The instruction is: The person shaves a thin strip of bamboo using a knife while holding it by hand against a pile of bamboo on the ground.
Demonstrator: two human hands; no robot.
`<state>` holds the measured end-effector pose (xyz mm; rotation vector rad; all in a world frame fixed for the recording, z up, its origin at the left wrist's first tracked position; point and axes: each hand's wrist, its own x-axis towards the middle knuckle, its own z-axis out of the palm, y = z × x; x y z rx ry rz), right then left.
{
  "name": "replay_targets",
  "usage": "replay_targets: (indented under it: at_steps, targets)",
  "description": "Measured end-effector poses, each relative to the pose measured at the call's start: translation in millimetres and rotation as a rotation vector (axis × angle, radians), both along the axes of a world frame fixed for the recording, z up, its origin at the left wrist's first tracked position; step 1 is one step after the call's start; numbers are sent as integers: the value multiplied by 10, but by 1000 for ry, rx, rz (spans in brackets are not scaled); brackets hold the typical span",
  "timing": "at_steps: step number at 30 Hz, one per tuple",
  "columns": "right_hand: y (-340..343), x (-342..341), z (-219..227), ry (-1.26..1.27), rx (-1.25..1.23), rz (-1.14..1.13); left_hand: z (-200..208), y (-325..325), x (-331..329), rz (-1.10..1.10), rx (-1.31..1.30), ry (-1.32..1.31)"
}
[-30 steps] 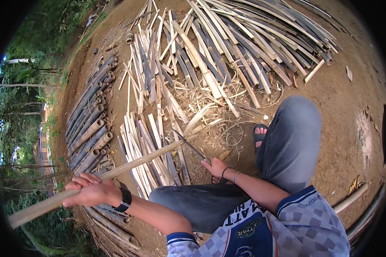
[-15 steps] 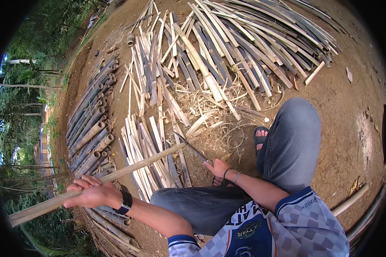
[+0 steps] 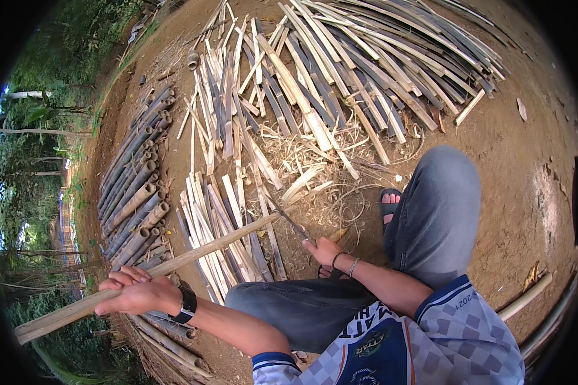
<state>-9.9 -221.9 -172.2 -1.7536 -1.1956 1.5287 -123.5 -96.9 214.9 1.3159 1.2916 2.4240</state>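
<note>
- Your left hand (image 3: 137, 292) is wrapped tight round a long bamboo pole (image 3: 173, 262), which slants from 8 o'clock up toward the centre.
- Your right hand (image 3: 324, 250) is closed on a knife (image 3: 288, 218), its blade meeting the pole's far end.
- Split strips (image 3: 218, 224) lie under the pole.
- Round culms (image 3: 135, 205) are stacked at 9 o'clock.

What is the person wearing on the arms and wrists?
Both forearms are bare. The left wrist carries a black watch with a broad strap. The right wrist carries two thin bracelets, one dark and one silvery. The short sleeves of a shirt with a grey-and-white diamond pattern end in dark blue cuffs.
</note>
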Motion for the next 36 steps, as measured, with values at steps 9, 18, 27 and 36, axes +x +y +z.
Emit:
replay_targets:
  at_steps: [9, 18, 27, 36]
  targets:
    - [81, 10, 614, 209, 203, 22, -16, -15, -14, -4, -7, 30]
    - [-27, 3, 683, 202, 121, 8, 12, -13, 41, 7, -23, 16]
    - [-1, 80, -4, 11, -188, 7, 3, 6, -6, 19, -16, 4]
    - [-102, 49, 343, 331, 69, -2, -10, 32, -124, 22, -29, 11]
